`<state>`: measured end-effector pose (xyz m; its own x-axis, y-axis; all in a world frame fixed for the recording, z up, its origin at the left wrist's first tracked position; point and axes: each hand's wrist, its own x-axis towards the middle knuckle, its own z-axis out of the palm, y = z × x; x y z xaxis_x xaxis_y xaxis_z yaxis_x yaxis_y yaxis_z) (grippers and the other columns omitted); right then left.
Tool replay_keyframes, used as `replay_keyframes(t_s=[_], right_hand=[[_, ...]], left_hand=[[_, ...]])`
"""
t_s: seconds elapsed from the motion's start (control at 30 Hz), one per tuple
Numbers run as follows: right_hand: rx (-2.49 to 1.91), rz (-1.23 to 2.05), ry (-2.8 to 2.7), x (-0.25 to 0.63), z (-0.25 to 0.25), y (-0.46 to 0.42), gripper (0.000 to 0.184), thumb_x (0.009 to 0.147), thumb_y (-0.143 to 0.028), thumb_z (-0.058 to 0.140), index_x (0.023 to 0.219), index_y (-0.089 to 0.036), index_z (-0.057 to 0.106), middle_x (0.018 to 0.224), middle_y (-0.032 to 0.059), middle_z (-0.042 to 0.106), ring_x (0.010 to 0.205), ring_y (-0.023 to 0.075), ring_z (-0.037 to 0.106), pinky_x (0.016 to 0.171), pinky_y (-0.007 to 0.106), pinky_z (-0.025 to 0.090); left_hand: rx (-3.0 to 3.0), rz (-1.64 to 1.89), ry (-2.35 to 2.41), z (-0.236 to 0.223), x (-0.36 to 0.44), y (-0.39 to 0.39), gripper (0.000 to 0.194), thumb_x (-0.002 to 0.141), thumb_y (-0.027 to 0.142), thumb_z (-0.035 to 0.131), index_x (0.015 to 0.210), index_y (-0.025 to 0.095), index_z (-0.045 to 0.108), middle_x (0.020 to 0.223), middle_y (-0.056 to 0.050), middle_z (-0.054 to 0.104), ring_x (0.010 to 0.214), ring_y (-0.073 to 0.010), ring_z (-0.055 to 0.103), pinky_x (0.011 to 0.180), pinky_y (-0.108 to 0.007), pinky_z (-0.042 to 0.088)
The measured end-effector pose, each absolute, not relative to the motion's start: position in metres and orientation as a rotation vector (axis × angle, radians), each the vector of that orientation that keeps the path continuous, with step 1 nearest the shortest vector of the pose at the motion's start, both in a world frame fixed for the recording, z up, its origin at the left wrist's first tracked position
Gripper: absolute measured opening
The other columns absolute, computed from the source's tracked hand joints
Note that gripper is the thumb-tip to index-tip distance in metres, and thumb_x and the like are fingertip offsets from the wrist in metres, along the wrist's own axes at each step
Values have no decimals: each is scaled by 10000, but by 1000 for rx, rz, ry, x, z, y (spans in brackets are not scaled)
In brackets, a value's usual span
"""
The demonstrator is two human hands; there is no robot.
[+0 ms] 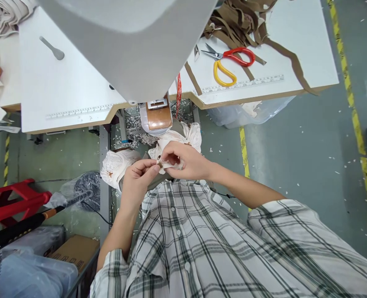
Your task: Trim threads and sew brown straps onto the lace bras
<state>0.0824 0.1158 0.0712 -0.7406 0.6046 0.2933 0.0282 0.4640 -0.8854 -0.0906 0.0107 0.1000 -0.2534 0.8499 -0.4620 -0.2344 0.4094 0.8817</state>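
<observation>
Across my lap lies a white lace bra point(118, 163) with rounded cups and small brown bows. My left hand point(137, 180) pinches a narrow light edge of it between thumb and fingers. Close beside, my right hand point(188, 161) is closed on the same pale strip, its fingers curled in. Part of the strip is hidden behind the fingers. Just beyond both hands sits the sewing machine's round bed end point(158, 118), with a brown cover and a metal plate. The machine's white head point(133, 45) hangs above it.
Scissors with red and yellow handles point(229, 62) lie on the white table point(307, 37) beside a heap of brown strips point(242, 20). A clear bin point(254, 111) stands below. At left are a red frame point(18, 200), a cardboard box point(76, 250) and plastic tubs point(43, 273).
</observation>
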Motion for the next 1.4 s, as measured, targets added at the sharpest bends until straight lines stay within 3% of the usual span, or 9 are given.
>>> replay_keyframes(t_s=[0.07,0.13,0.3,0.5,0.8,0.97,1.13,1.3,1.4], right_hand=[[-519,1537,-2007,84,76,120,285,821,-205,646,1098,-181,583,976,31,633,722,96,596,631,222,502],[-536,1600,-1961,83,81,125,244,890,-251,613,1123,-179,606,1016,50,659,786,109,625,654,225,520],[-502,1277,-2176,79,94,132,130,940,-255,596,956,-183,702,890,31,700,804,124,622,677,229,496],[-466,909,-2473,84,106,132,211,970,-207,512,962,-173,720,912,37,723,809,130,642,684,251,456],[-446,366,-2881,85,117,131,298,1029,-223,417,868,-143,656,790,52,638,663,150,526,524,298,217],[-442,308,-2896,84,113,128,238,975,-152,447,811,-155,619,741,62,610,626,156,483,519,316,196],[-510,469,-2786,82,101,133,177,912,-157,488,791,-155,617,755,62,609,664,164,484,563,317,231],[-795,981,-2390,96,91,154,103,821,-120,517,754,-169,577,751,16,581,675,127,468,611,268,304],[-950,1368,-2163,104,72,172,140,892,-218,575,762,-167,584,678,-11,561,629,111,466,612,253,336]], left_hand=[[559,1154,1470,98,-92,10,243,736,368,847,890,188,793,700,-5,683,590,-77,532,575,-191,433],[573,1157,1480,98,-92,9,238,738,366,843,901,199,797,761,-22,718,654,-103,591,635,-218,479],[896,1092,1725,110,-90,8,189,810,347,773,934,207,799,767,-27,722,660,-122,589,584,-218,449],[1222,970,1885,120,-85,10,194,871,333,685,943,186,789,626,8,638,516,-88,441,492,-212,360],[1317,887,1895,117,-77,15,200,890,305,635,927,169,776,634,0,656,539,-104,490,522,-221,373],[1232,911,1850,117,-73,19,165,866,284,657,890,173,777,607,6,628,530,-109,453,519,-233,347],[936,974,1720,110,-78,22,146,797,312,750,843,178,787,618,2,618,527,-104,449,495,-229,315],[634,1047,1577,102,-85,21,210,744,367,807,835,180,779,579,23,573,496,-66,397,480,-204,297],[527,1131,1508,97,-87,24,238,695,364,834,809,166,767,490,65,442,444,-38,283,448,-195,221]])
